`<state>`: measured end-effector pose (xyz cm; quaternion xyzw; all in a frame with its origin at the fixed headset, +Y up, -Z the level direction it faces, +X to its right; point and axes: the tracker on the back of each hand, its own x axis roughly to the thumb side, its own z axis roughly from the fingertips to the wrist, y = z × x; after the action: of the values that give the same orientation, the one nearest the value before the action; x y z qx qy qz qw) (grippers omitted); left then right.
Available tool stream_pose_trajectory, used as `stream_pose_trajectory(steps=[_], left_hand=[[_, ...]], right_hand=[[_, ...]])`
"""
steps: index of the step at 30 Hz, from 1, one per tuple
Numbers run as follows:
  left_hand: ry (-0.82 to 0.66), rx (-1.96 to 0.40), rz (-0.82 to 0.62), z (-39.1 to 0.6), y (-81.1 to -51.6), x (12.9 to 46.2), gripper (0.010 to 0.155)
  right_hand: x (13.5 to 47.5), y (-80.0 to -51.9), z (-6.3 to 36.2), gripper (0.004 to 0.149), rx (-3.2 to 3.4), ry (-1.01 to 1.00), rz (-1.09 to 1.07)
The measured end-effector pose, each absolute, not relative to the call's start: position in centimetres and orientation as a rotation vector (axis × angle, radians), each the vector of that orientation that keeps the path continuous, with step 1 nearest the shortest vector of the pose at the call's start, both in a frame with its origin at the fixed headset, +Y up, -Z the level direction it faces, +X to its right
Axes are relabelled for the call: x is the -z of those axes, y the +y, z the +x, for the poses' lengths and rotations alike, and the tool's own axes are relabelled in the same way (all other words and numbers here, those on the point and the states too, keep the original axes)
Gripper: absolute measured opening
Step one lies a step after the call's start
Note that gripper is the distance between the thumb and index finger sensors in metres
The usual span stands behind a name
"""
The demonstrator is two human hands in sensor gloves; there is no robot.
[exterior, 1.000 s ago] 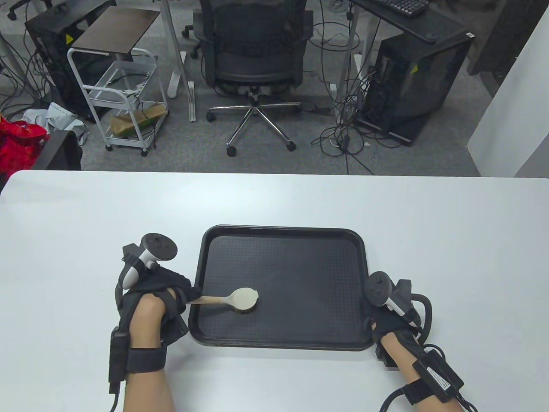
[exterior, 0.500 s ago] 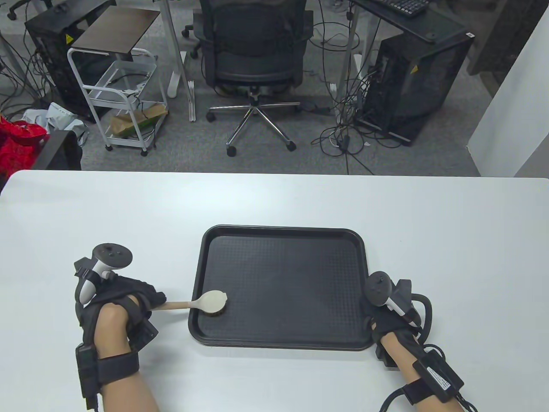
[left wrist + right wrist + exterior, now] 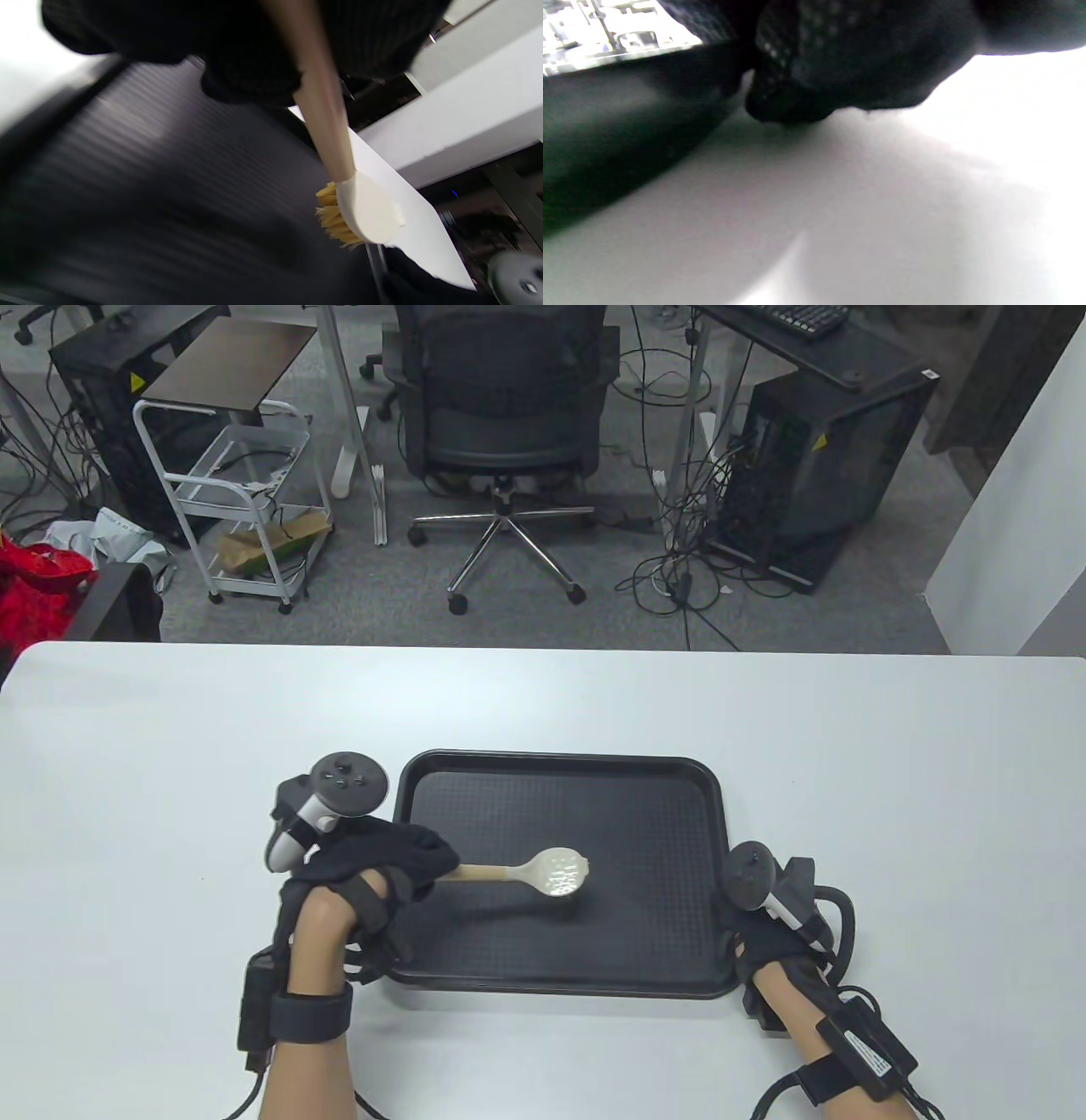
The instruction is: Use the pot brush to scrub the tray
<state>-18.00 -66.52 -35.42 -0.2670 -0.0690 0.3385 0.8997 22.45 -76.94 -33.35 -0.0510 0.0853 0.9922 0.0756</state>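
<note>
White table (image 3: 170, 780), black tray (image 3: 560, 984) on it (near the front edge), 1 item

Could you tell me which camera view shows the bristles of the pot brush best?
The left wrist view: the pot brush shows its yellow bristles side-on under the white head. The table view shows mainly the head from above, held by the left hand. The right wrist view shows no brush.

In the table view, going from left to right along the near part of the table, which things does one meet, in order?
left hand → pot brush, its handle in that hand and its head over the tray → right hand at the tray's right rim.
</note>
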Motion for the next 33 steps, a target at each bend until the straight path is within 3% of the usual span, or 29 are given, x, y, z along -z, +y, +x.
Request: stream_pose_trajectory(steps=[7,14,26,33], left_hand=[[-0.191,-0.683,-0.584,-10.3,-68.8,35.1,0.055],[-0.197,-0.610,-0.619,-6.8,-70.3,34.4,0.055],[-0.232,-0.587,-0.682,-4.6,-71.6,33.7,0.054],[-0.225,-0.468,-0.776,-6.1,-71.3,34.0,0.055]], right_hand=[[33.4,-76.9,22.8,0.058,-2.937,0.259,-0.158],[33.4,-76.9,22.9,0.058,-2.934,0.256,-0.158],[33.5,-76.9,22.9,0.059,-2.939,0.259,-0.159],[33.5,-76.9,22.8,0.058,-2.951,0.254,-0.159]])
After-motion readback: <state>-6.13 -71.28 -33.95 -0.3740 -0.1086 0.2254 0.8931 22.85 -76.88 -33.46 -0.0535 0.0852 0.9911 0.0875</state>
